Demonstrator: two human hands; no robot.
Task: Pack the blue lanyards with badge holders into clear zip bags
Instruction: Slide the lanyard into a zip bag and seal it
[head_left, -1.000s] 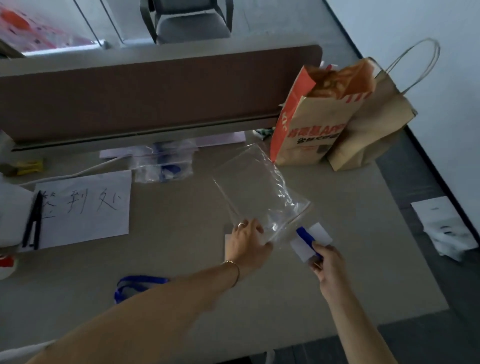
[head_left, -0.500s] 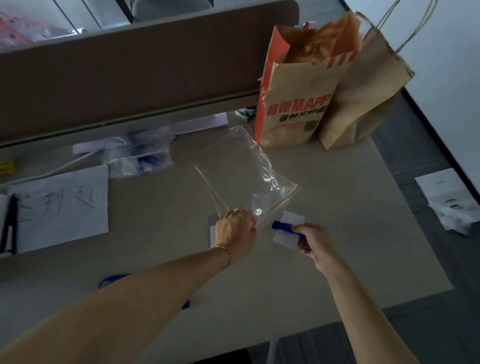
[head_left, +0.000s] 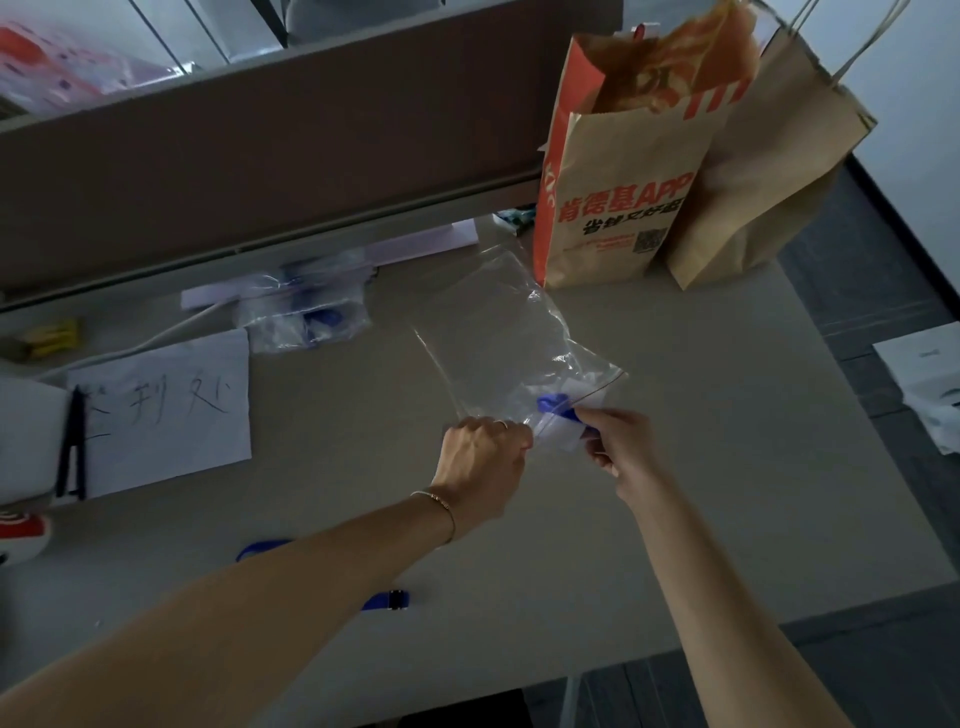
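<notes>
Glossy crinkled plastic zip bag (head_left: 498, 332); matt tabletop (head_left: 675, 467).

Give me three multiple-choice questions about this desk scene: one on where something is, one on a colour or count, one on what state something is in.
1. Where do the paper bags stand?
A. at the desk's far right corner
B. on the floor
C. under the left arm

2. What colour is the lanyard going into the zip bag?
A. red
B. blue
C. green

3. What is the left hand doing?
A. lying flat on the desk
B. gripping the zip bag's mouth
C. holding a pen

Answers:
1. A, they stand at the far right, against the divider.
2. B, the strap at the bag's mouth is blue, with a pale badge holder, pinched by the right hand.
3. B, its fingers are curled on the bag's edge, which is lifted off the desk.
</notes>
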